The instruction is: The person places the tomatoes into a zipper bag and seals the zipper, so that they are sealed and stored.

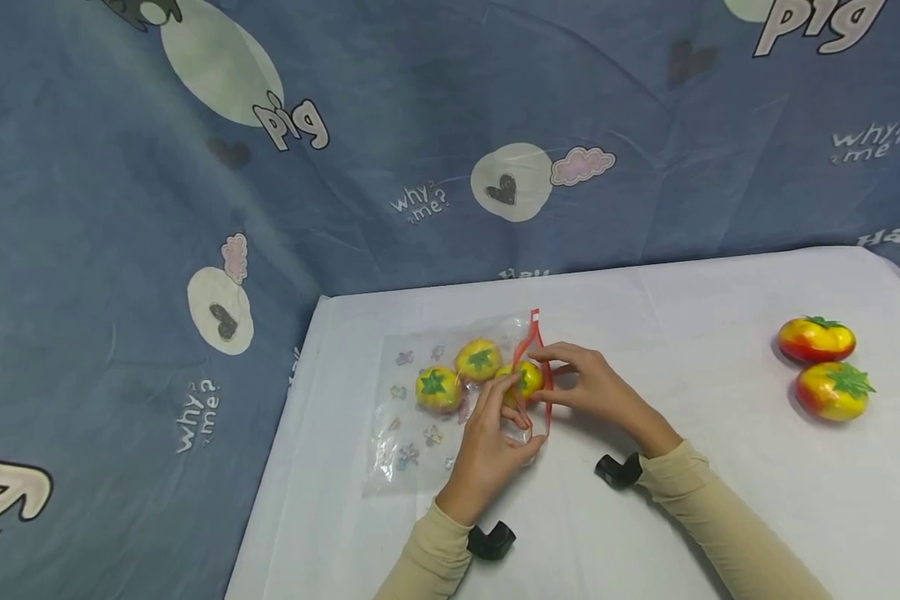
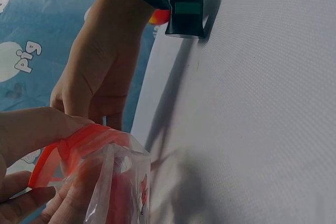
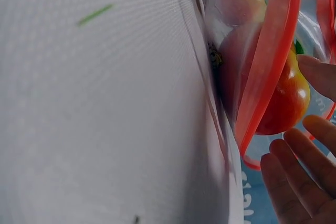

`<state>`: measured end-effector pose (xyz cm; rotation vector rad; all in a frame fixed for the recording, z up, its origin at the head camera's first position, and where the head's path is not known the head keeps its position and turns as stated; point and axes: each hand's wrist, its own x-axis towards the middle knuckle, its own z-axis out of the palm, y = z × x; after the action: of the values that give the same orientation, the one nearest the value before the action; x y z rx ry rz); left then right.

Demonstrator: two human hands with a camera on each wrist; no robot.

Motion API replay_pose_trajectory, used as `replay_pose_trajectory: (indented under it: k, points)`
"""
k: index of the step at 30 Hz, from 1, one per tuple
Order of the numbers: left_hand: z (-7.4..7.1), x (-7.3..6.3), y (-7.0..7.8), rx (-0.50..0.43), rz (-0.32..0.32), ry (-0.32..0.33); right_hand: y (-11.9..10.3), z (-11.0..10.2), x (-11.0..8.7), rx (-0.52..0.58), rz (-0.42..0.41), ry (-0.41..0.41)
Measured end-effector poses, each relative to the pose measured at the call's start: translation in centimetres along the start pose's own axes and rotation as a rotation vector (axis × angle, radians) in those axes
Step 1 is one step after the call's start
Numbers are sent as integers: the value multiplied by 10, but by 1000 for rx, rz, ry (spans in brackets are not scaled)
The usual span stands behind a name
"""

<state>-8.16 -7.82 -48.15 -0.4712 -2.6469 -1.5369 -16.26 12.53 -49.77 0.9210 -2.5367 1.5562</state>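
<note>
A clear zip bag (image 1: 408, 446) with a red zip edge and small printed pictures lies on the table, its mouth spread toward the right. Two yellow-red fruits with green leafy tops, a left fruit (image 1: 438, 389) and an upper fruit (image 1: 478, 360), sit inside it. Another such fruit (image 3: 287, 95) is at the mouth, within the red edges. My left hand (image 1: 487, 450) pinches the near part of the red edge (image 2: 86, 142), thumb over it. My right hand (image 1: 588, 383) is at the mouth, its spread fingers (image 3: 296, 174) and thumb right beside that fruit.
Two more yellow-red fruits, a far fruit (image 1: 816, 340) and a near fruit (image 1: 832, 392), lie together on the right of the white-covered table (image 1: 682, 333). A blue printed cloth (image 1: 390, 100) hangs behind and to the left. Black wrist cameras (image 1: 618, 471) sit at both wrists.
</note>
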Motion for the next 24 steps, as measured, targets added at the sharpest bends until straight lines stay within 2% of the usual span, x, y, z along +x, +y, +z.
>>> replay_pose_trajectory:
  k: [24]
  points:
    - [2,1,-2,2,2,2,-1,-1,0,-10,5,-4]
